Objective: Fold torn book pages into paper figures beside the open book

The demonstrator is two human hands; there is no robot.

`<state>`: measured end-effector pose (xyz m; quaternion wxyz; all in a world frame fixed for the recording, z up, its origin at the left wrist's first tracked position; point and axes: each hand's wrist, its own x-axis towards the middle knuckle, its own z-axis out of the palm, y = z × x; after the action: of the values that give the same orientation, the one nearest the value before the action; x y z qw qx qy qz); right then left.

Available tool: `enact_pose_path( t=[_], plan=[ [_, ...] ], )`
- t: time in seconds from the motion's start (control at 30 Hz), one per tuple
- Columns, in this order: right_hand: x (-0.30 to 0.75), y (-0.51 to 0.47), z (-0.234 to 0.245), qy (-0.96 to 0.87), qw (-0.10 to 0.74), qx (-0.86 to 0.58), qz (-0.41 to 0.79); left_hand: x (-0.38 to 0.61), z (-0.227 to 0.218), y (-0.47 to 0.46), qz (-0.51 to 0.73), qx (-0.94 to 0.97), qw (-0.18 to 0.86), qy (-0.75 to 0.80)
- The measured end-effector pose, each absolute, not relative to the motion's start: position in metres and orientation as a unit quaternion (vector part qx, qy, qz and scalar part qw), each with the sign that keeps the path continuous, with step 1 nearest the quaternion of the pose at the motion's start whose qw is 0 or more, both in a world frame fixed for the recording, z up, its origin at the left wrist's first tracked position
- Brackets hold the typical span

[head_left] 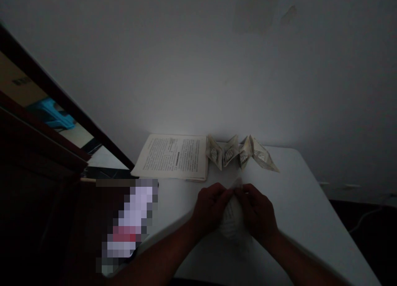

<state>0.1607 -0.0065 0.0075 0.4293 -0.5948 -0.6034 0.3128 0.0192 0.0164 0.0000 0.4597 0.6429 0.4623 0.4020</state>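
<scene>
Between my two hands is a piece of printed paper (230, 220), partly folded, with a pointed tip rising above my fingers. My left hand (211, 205) pinches its left side near the top. Fingers of my right hand (257, 211) close on the right side, close to the same tip. The paper's lower part hangs below the fingers, blurred and dim. Just beyond my hands stand several folded paper boats (230, 151) in a row, made of printed pages. To their left lies a stack of printed sheets (173, 157).
The white table (288, 187) stands against a grey wall (198, 63). At its left edge is a pixelated, blurred-out object (132, 220). A dark-framed mirror or opening (62, 87) at left shows a blue item (57, 112). A pale cable (369, 213) runs at the far right.
</scene>
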Motion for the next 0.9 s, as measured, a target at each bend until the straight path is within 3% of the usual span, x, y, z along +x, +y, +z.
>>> enact_pose_path(
  t=[0.1, 0.4, 0.67, 0.9],
  plan=[
    [0.1638, -0.0046, 0.0066, -0.587, 0.437, -0.598, 0.327, 0.0203, -0.0022, 0.0181, 0.362, 0.657, 0.484, 0.450],
    [0.1613, -0.0053, 0.0034, -0.581, 0.447, -0.575, 0.363, 0.0153, 0.0000, 0.0111, 0.359, 0.747, 0.381, 0.410],
    [0.1667, -0.0056, 0.0047, -0.556, 0.462, -0.597, 0.348, 0.0180, 0.0021, 0.0165, 0.380, 0.675, 0.492, 0.397],
    [0.1703, -0.0039, 0.0071, -0.564, 0.447, -0.602, 0.346, 0.0141, 0.0004, 0.0175, 0.370, 0.689, 0.483, 0.393]
  ],
)
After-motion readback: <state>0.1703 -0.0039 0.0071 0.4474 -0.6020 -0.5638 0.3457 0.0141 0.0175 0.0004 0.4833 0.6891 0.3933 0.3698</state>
